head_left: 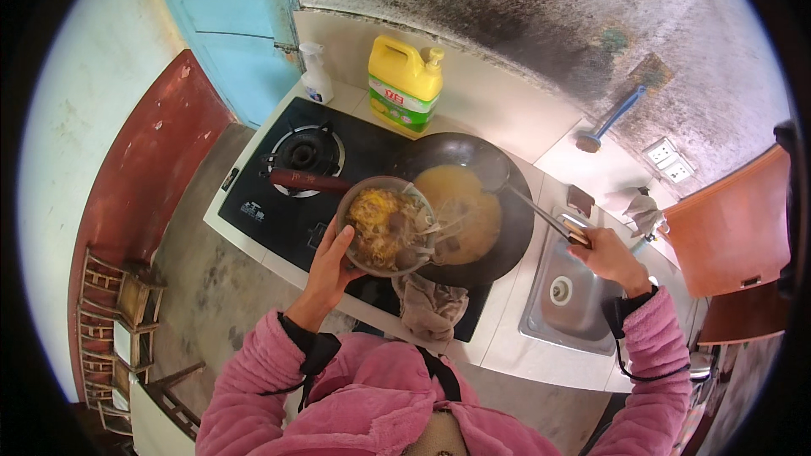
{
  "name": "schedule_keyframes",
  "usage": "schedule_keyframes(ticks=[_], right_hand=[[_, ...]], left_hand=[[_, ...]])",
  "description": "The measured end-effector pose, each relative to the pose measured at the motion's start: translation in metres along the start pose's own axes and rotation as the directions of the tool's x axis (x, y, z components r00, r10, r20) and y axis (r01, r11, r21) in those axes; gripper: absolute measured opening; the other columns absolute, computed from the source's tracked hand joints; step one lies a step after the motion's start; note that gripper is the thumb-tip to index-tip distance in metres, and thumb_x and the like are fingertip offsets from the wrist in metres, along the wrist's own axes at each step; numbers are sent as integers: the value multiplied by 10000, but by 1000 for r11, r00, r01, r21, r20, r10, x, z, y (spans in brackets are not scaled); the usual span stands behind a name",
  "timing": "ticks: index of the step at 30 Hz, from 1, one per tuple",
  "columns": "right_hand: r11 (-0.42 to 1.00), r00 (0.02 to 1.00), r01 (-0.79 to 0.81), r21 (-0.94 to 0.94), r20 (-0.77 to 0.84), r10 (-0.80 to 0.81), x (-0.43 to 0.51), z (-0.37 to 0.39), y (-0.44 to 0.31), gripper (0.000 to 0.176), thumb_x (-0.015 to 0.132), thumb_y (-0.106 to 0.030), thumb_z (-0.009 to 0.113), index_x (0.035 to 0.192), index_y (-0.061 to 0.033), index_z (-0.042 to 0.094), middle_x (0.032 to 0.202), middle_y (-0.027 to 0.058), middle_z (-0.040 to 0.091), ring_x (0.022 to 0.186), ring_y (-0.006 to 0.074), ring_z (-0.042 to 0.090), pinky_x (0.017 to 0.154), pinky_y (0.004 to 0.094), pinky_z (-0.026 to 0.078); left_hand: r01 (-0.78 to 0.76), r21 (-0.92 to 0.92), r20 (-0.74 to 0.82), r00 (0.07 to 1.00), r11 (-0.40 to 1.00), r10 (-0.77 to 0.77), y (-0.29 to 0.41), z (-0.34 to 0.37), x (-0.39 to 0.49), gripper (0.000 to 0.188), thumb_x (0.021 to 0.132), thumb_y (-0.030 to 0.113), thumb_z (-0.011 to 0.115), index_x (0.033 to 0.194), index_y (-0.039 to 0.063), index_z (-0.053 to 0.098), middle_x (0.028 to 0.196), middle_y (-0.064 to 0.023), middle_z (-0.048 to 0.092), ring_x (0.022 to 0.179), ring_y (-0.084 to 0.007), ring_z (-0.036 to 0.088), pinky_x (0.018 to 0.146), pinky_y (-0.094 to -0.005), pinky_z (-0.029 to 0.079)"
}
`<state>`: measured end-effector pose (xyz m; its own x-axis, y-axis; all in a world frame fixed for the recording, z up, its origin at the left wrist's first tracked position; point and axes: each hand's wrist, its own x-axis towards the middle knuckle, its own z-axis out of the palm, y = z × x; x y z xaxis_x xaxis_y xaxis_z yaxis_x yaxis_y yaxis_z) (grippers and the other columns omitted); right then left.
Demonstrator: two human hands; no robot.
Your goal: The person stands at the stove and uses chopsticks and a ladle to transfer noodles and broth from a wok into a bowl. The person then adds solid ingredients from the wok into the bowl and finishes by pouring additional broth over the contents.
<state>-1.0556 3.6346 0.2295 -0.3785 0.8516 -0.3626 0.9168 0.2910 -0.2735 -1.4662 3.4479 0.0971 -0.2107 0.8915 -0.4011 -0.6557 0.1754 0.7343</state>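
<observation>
My left hand (329,259) holds a bowl (367,269) over the near left part of a dark wok (514,247). Noodles and a yellow fried egg (372,206) fill the bowl, and pale strands hang over its right rim towards the wok. Cloudy yellowish broth (466,202) lies in the wok. In my right hand (611,256), over the sink, is the handle of a metal ladle (538,210); its bowl end rests in the wok near the broth's far right edge. The wok's dark red wooden handle (310,179) points left over the other burner.
A gas stove (253,228) carries the wok, with a crumpled cloth (433,307) at the near edge. Behind stand a yellow detergent jug (405,88) and a spray bottle (315,76). A steel sink (570,316) lies right; a blue-handled brush (611,117) hangs above. Wooden chairs (136,304) line the left wall.
</observation>
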Motion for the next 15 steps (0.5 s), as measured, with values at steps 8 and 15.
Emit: schedule_keyframes(ticks=[8,15], right_hand=[[719,898,-307,624,440,1,36,43,11,211,952,-245,715,902,-41,690,627,-33,498,501,56,435,462,233,317],[527,856,-388,756,507,-97,26,67,12,202,955,-197,703,1045,-16,698,672,-36,485,537,46,401,457,223,277]], left_hand=[[22,-25,-16,1000,999,-23,-1,-2,-10,573,1042,384,541,1548,199,345,1453,-70,500,1269,-239,570,946,-486,572],[43,-6,-64,997,999,-44,-1,-6,-16,579,1051,435,499,1536,158,343,1475,-76,489,1300,-252,547,987,-482,544]])
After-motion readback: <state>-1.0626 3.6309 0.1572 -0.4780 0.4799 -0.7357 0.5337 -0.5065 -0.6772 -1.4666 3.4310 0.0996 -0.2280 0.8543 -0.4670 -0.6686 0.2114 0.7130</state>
